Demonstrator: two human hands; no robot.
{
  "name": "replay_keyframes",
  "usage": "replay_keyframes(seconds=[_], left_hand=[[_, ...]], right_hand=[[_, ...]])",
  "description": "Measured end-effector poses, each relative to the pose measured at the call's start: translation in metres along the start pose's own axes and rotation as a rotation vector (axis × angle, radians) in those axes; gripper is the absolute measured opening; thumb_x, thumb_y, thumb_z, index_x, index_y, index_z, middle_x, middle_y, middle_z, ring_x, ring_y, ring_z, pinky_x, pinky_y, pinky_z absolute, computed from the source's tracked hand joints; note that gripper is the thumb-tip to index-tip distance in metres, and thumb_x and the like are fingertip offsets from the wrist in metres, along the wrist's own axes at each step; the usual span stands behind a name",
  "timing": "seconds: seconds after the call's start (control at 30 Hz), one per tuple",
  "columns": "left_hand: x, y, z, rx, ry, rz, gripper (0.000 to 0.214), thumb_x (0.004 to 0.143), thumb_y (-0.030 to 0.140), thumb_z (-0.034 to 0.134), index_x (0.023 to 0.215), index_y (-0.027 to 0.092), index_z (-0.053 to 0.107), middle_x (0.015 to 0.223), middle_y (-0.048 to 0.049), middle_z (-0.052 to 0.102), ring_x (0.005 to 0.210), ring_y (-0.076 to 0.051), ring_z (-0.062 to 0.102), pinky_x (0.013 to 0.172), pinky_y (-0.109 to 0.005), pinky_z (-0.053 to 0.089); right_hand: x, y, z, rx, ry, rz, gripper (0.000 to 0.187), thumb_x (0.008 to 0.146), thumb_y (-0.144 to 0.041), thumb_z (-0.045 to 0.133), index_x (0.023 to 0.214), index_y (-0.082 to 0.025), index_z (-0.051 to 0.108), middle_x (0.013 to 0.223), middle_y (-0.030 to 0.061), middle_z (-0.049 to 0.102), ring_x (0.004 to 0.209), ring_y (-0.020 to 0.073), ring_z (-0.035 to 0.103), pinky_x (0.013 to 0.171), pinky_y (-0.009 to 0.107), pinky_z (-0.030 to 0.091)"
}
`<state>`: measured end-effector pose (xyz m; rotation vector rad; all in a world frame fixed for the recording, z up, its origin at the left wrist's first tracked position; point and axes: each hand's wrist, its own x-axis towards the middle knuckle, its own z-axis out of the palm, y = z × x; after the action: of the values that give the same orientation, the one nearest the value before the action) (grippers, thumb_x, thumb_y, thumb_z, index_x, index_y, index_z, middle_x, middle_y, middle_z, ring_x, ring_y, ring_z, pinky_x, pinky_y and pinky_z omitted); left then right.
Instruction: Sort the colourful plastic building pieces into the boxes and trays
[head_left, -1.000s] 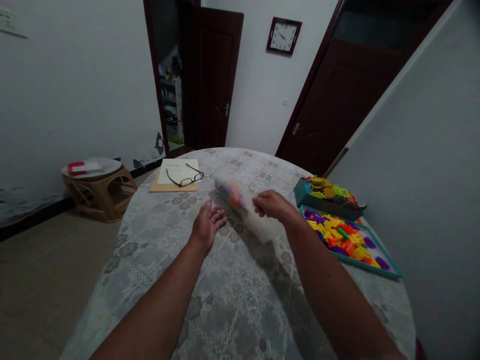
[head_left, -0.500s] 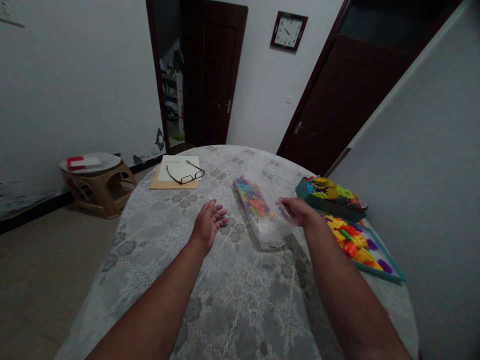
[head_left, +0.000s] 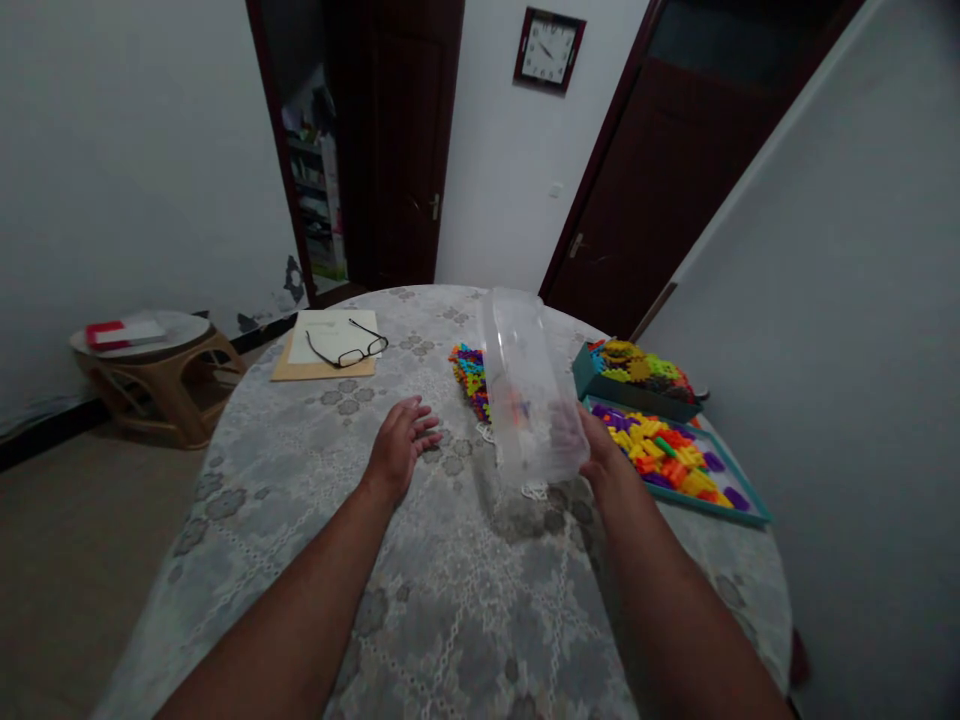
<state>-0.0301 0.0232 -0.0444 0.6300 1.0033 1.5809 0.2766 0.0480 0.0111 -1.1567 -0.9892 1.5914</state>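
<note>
My right hand [head_left: 591, 440] grips a clear plastic box [head_left: 525, 350] at its right side and holds it tipped above the table. Its frosted walls partly show my fingers through them. Left of the box and partly hidden behind it, a pile of small colourful plastic pieces [head_left: 469, 378] lies on the patterned tablecloth. My left hand [head_left: 403, 443] is empty, its fingers apart, at the table surface to the left of the box.
On the right stand a teal box of gear-shaped pieces [head_left: 637, 375] and a shallow teal tray [head_left: 750, 515] with yellow, orange and purple pieces. Black-framed glasses [head_left: 351, 356] lie on papers [head_left: 300, 345] at the left. A stool [head_left: 176, 385] stands beyond the table's left edge.
My right hand has raised and tilted the clear plastic box off the colourful pieces, which now show uncovered on the cloth. My left hand keeps its pose. The view has shifted slightly.
</note>
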Motion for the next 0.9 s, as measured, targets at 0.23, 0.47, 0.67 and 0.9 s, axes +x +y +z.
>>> replay_keyframes(seconds=[0.23,0.47,0.67,0.9], left_hand=[[-0.006,-0.004,-0.001,0.097,-0.108,0.045,0.054,0.087,0.060,0.075,0.120,0.017,0.071,0.115,-0.0144,0.073,0.096,-0.025,0.073,0.071,-0.035,0.063],[-0.016,0.002,-0.001,0.190,-0.087,0.192,0.052,0.092,0.057,0.073,0.130,0.021,0.070,0.123,-0.0155,0.071,0.107,-0.029,0.072,0.075,-0.035,0.062],[-0.038,0.001,-0.001,0.456,-0.337,0.477,0.089,0.084,0.034,0.088,0.164,0.032,0.046,0.159,-0.0173,0.057,0.136,-0.032,0.063,0.101,-0.045,0.058],[-0.028,-0.012,0.000,0.655,0.041,0.610,0.117,0.081,0.047,0.092,0.173,0.028,0.022,0.155,-0.0213,0.058,0.129,-0.033,0.068,0.091,-0.044,0.064]], right_hand=[[-0.054,-0.014,0.005,0.044,0.212,-0.464,0.043,0.083,-0.057,0.085,0.087,-0.025,0.056,0.063,-0.0088,0.051,0.050,0.0087,0.046,0.046,0.019,0.040],[-0.076,-0.034,0.052,-0.227,0.117,-0.563,0.035,0.091,-0.050,0.077,0.112,-0.024,0.065,0.067,-0.0087,0.055,0.049,0.0097,0.047,0.044,0.020,0.038],[-0.018,-0.041,0.126,-0.303,0.189,-0.594,0.026,0.090,-0.048,0.067,0.095,-0.023,0.062,0.065,-0.0086,0.054,0.050,0.0102,0.051,0.043,0.020,0.040],[0.056,-0.025,0.215,-0.326,0.191,-0.471,0.011,0.094,-0.033,0.061,0.095,-0.023,0.058,0.076,-0.0059,0.061,0.055,0.0115,0.060,0.046,0.020,0.046]])
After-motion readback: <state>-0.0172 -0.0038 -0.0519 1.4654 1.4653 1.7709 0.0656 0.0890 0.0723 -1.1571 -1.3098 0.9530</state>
